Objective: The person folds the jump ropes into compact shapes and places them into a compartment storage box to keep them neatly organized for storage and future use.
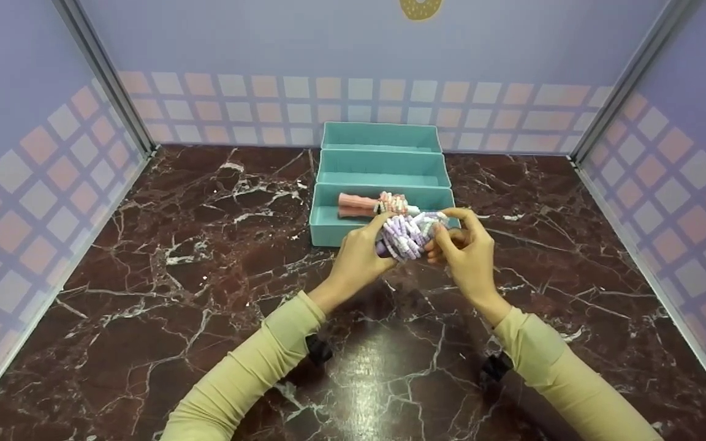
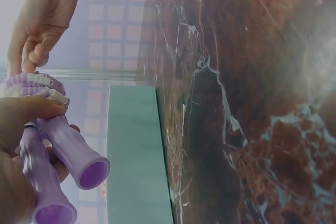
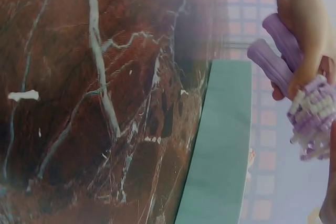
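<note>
A bundled purple-and-white beaded jump rope point(image 1: 405, 237) is held above the front of a teal three-section organizer point(image 1: 322, 235). My left hand point(image 1: 358, 252) grips the bundle where its two purple handles point(image 2: 68, 148) meet the beads, thumb across the rope in the left wrist view. At the opposite end of the bundle, the fingers and thumb of my right hand point(image 1: 470, 256) pinch the beaded rope. A second jump rope, with pink handles point(image 1: 358, 204) and orange-and-white beads point(image 1: 393, 202), lies in the front section.
Behind the front section, the middle section point(image 1: 383, 166) and back section point(image 1: 383, 136) of the organizer reach toward the tiled-pattern back wall point(image 1: 236, 101). Dark red marbled tabletop point(image 1: 206, 257) surrounds it, with side walls left and right.
</note>
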`<state>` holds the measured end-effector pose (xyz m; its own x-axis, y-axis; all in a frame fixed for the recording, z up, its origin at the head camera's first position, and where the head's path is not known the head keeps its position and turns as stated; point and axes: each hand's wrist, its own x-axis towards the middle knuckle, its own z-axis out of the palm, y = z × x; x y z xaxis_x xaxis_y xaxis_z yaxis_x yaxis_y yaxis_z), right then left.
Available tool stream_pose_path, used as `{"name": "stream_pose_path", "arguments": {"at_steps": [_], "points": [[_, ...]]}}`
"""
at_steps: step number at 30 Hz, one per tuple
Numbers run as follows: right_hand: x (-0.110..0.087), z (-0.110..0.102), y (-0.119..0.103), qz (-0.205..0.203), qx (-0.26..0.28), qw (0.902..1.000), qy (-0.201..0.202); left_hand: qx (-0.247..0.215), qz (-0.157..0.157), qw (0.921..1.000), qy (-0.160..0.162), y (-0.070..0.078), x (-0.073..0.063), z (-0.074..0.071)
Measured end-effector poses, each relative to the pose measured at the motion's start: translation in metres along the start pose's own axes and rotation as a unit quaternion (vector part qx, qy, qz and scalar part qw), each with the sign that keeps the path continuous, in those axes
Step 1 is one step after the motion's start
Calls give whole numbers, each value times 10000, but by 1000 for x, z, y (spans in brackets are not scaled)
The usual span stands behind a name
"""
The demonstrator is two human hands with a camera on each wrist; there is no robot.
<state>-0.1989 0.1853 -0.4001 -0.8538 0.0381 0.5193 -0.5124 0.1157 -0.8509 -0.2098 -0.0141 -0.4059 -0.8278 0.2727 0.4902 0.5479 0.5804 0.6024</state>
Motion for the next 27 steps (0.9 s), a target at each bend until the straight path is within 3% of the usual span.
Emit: {"name": "stream_pose_path", "arguments": {"at_steps": [4,7,12,16,19,23,27], "points": [[-1,3,0,-71,-159,9997,146,170,-9,9998,43,2,-1,0],[-1,4,1,-181,-609,9972,387,291,3,9996,49,2,-2,1],[4,5,7,-678,-1563,9817,854,324,12,9994,78,2,-3,5],[6,5,10,-1137,-1802,9725,936,140,-60,9999,24,4,-4,5],[7,3,12,-1698,-2040,9604,850,-79,-242,9997,-57,4,-3,5],[8,-2,14,-2496,-2558,9322,573,-255,-375,9989,-127,4,-1,3],[10,-6,13,-2805,-2913,9143,223,-165,-312,9993,-127,5,-2,2]]}}
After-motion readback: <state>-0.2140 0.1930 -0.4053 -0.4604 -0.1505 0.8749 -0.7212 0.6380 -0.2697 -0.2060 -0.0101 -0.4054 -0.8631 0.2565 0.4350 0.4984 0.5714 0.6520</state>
